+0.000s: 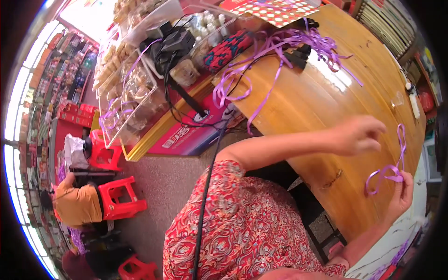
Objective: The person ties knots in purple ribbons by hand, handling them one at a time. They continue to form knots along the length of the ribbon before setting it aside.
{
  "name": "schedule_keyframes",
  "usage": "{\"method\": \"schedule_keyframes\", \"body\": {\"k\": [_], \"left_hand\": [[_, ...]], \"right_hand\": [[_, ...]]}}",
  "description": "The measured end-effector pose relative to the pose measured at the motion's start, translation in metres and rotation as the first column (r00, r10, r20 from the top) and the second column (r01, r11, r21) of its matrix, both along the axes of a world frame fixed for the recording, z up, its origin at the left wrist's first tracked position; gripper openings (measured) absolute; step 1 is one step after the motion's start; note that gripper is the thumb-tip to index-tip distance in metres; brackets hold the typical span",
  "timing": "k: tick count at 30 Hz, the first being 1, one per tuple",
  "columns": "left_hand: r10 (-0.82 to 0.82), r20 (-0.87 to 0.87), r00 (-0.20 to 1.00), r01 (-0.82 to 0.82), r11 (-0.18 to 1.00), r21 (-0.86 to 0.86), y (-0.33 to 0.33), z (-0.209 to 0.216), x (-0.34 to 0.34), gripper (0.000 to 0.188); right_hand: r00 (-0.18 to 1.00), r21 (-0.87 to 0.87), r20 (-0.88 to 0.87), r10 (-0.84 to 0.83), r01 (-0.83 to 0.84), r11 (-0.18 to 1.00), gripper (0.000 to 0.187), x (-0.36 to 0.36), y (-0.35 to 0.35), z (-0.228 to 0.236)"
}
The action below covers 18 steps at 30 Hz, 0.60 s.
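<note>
My right hand (402, 192) pinches a purple ribbon (389, 176) near the table's right side. One loop of it hangs left of the fingers, and a strand with another loop runs up and away over the table. Above and left of it, my left hand (361, 136) hovers over the wooden table (322, 102). Its fingers are bent and apart, slightly blurred, with nothing visible in them. A heap of loose purple ribbons (312, 44) lies at the table's far end, some strands drooping over its edge.
Beside the table stands a display counter with wire baskets (133, 102) of packaged goods, black adapters (175, 44) and a dangling cable. A red-and-blue patterned bundle (228, 50) lies near the ribbons. At left, a person in orange (77, 200) sits by red stools (122, 198).
</note>
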State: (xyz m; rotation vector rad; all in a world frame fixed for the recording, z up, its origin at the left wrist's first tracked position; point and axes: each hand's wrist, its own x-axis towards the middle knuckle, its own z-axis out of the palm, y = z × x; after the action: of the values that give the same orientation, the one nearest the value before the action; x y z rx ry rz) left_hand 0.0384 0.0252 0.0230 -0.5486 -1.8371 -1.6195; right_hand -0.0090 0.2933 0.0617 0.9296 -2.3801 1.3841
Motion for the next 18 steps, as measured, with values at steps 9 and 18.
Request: {"method": "schedule_keyframes", "body": {"k": [9, 18], "left_hand": [[-0.661, 0.386, 0.643, 0.434, 0.73, 0.528, 0.024, 0.041, 0.018, 0.024], [0.027, -0.107, 0.994, -0.035, 0.997, -0.072, 0.027, 0.02, -0.008, 0.01]], "right_hand": [[0.966, 0.035, -0.202, 0.161, -0.157, 0.987, 0.018, 0.001, -0.033, 0.021], [0.956, 0.075, -0.121, 0.269, -0.261, 0.962, 0.016, -0.002, -0.033, 0.011]]}}
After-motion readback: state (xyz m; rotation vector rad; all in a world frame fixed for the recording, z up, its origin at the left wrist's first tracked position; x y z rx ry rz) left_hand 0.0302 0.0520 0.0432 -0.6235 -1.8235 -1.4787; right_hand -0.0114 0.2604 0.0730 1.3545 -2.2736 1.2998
